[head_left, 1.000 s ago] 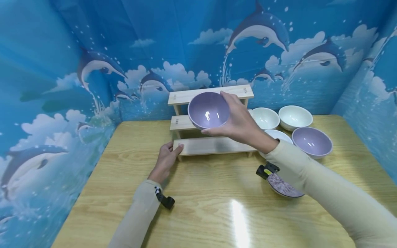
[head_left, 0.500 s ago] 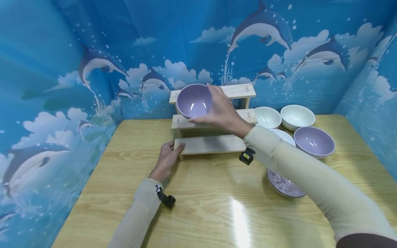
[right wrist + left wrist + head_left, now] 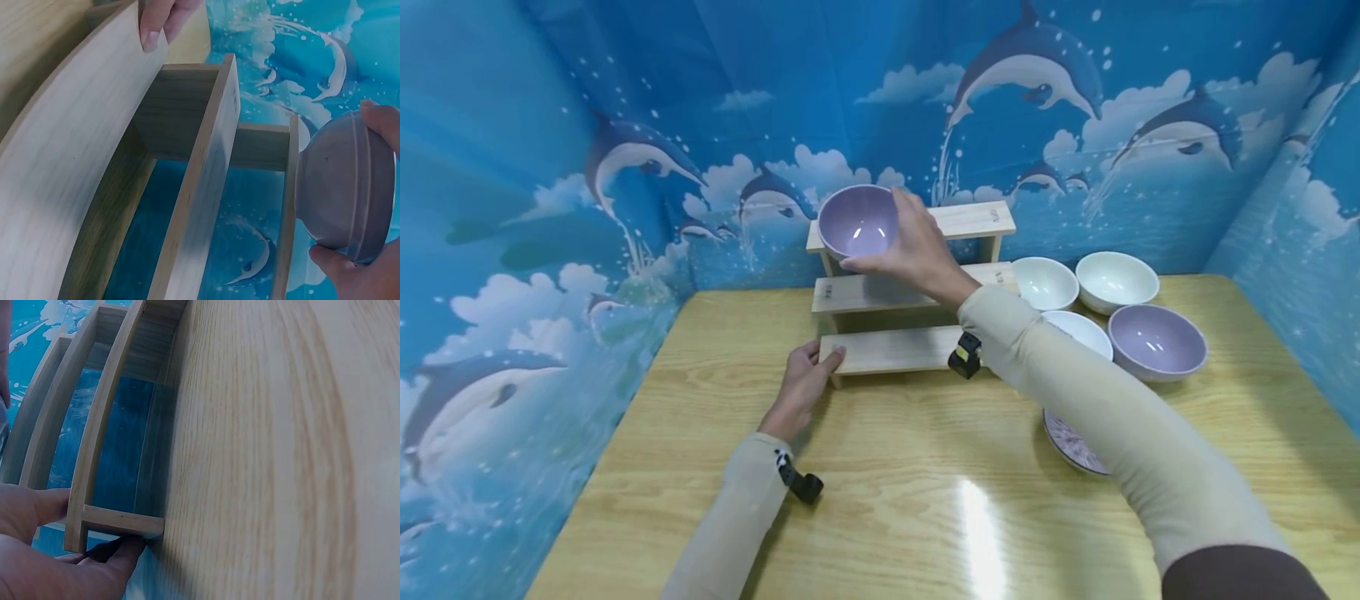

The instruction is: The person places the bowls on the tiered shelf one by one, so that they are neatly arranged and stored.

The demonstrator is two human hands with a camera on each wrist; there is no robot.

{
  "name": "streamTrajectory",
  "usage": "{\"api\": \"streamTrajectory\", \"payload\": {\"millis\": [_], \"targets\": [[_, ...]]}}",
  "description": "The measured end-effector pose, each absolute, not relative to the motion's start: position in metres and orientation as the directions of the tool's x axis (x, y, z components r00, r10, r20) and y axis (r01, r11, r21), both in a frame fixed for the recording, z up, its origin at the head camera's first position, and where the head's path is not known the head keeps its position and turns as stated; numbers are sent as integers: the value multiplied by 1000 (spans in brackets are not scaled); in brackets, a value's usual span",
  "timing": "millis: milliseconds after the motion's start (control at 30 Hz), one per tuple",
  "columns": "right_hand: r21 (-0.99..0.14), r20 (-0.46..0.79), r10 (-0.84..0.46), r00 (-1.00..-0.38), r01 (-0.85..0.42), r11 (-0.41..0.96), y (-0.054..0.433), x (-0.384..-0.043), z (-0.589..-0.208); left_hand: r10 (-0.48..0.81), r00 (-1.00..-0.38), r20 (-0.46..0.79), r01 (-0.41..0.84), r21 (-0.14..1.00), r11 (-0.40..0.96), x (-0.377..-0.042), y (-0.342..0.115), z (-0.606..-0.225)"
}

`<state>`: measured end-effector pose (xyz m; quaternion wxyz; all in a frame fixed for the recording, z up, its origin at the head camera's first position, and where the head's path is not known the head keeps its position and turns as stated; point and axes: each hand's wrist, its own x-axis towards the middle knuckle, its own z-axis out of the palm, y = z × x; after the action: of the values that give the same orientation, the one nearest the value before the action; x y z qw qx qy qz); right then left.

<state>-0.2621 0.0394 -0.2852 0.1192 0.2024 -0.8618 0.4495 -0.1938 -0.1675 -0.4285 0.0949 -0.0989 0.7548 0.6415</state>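
My right hand [image 3: 917, 250] grips a purple bowl [image 3: 856, 223] by its rim side, thumb below and fingers above, at the left end of the top board of a three-step wooden shelf [image 3: 880, 353]. The bowl tilts so its inside faces me. In the right wrist view, the base of the bowl [image 3: 331, 181] is close against the top board; whether it touches I cannot tell. My left hand [image 3: 801, 385] pinches the left end of the lowest board, thumb on top. In the left wrist view, the fingers [image 3: 128, 553] lie by the end support.
Right of the shelf stand two pale bowls [image 3: 1043, 283] [image 3: 1117, 282], a white bowl [image 3: 1078, 332] and another purple bowl [image 3: 1157, 342]. A streak-patterned bowl [image 3: 1071, 442] is partly hidden under my right sleeve. A dolphin-print backdrop [image 3: 850, 100] rises behind the wooden table [image 3: 880, 500].
My right hand has carried the purple bowl left and upward, from in front of the middle board to the top board's left end. My left hand has stayed on the lowest board.
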Motion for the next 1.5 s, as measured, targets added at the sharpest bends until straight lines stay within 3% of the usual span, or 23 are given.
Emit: {"api": "streamTrajectory", "payload": {"millis": [1500], "targets": [[-830, 264, -164, -951, -310, 464, 19, -293, -284, -43, -961, -274, -277, 941, 196, -192, -168, -428]]}}
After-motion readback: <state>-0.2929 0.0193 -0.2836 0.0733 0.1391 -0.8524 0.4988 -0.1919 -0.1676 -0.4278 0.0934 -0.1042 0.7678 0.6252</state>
